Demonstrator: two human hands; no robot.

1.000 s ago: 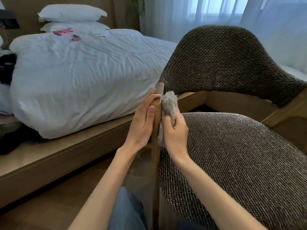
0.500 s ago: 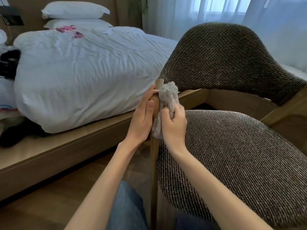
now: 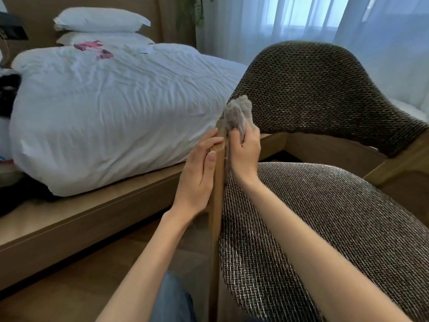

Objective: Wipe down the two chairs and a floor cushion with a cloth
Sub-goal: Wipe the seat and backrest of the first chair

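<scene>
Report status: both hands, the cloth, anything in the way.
Left hand flat against the wooden chair post. Right hand grips grey cloth, pressed on the post's top. Nothing in the cloth's way; bed stands apart at left.

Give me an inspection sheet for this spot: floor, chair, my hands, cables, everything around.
Surface: wooden floor beside the bed platform.
Job's things: one woven chair; grey cloth bunched against the top of its wooden post; second chair and floor cushion not in view.
Clutter: pink item on the bed; dark things at the left edge, unclear.
Hands: left hand rests flat against the post; right hand grips the cloth.
Cables: nothing seen.
Surroundings: white bed, two pillows, sheer curtains.
</scene>
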